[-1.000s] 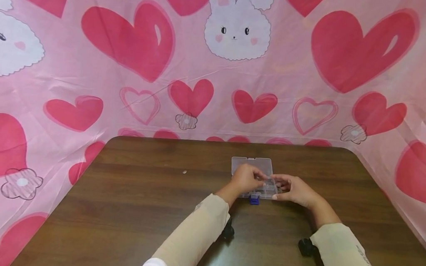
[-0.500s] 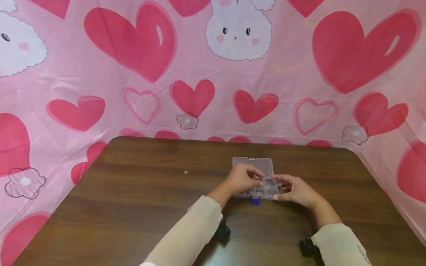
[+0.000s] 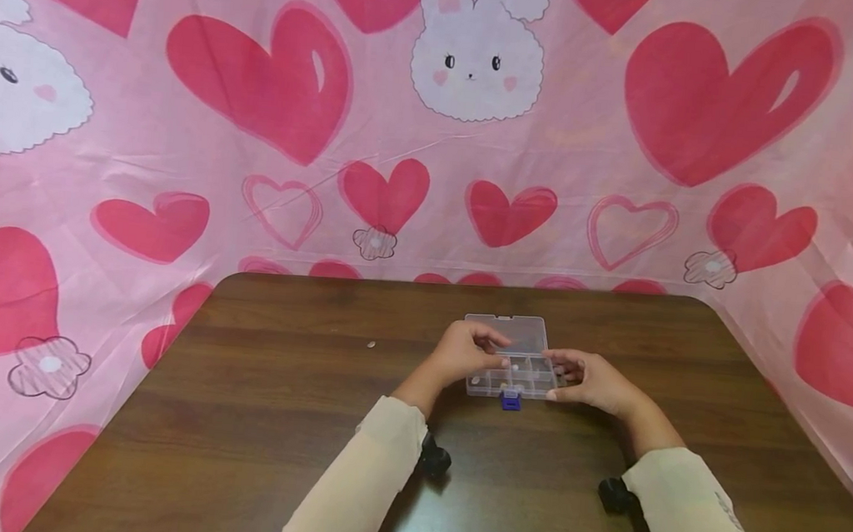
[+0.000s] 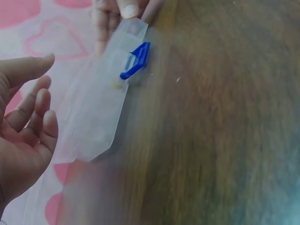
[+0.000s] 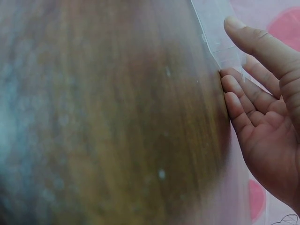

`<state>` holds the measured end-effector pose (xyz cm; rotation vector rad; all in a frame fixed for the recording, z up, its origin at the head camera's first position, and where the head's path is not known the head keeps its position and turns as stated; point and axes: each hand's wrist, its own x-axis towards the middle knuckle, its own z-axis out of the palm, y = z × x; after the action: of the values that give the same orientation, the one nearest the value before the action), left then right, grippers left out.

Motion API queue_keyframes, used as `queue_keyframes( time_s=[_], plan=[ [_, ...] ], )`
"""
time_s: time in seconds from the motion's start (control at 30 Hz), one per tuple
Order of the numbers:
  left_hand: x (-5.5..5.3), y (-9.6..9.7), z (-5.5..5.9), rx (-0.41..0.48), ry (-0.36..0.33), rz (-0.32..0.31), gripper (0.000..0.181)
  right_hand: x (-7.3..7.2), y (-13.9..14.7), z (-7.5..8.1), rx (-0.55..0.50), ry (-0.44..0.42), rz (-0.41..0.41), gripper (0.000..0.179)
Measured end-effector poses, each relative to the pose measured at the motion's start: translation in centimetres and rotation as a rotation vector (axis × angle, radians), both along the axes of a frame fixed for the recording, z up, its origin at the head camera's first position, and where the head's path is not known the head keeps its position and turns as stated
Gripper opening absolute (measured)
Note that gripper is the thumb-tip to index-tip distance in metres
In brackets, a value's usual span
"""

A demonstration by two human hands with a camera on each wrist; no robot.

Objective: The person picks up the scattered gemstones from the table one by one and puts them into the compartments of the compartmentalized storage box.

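Note:
A clear plastic compartment box [image 3: 541, 385] lies on the table with its lid [image 3: 528, 332] raised back and its blue latch [image 3: 510, 402] hanging at the front. Small pale pieces sit in the front left compartment and a middle one. My right hand [image 3: 594, 382] holds the right end, thumb at the front corner and fingers along the far side. Over the left part of the box hovers my left hand [image 3: 462, 354], thumb and fingers apart. Nothing shows between those fingers in the left wrist view, where the box [image 4: 101, 117] stands beside the hand.
One small pale piece [image 3: 371, 344] lies on the brown wooden table [image 3: 295, 406], left of the box. Behind the table hangs a pink cloth [image 3: 436, 150] printed with hearts and rabbits. Both wrists carry small black cameras under beige sleeves.
My left hand has drawn leftward from over the right compartments, uncovering more of the box and a pale piece in a middle compartment. The right hand keeps its place at the box's right end.

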<state>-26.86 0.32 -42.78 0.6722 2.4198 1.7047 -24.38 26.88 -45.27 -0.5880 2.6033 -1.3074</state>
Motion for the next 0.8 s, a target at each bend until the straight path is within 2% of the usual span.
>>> queue_keyframes(
  time_s=[0.23,0.5,0.8],
  plan=[
    [0.4,-1.7,0.0,-0.021,0.054,0.020,0.026,0.0,-0.1,0.0,0.004,0.010,-0.008,0.067],
    [0.8,-3.3,-0.6,-0.016,0.115,0.055,0.025,0.1,-0.2,0.0,0.002,0.015,-0.006,0.066],
    [1.4,-5.2,-0.6,0.045,0.134,0.123,0.023,0.2,0.0,0.2,0.013,0.009,0.002,0.067]
  ],
)
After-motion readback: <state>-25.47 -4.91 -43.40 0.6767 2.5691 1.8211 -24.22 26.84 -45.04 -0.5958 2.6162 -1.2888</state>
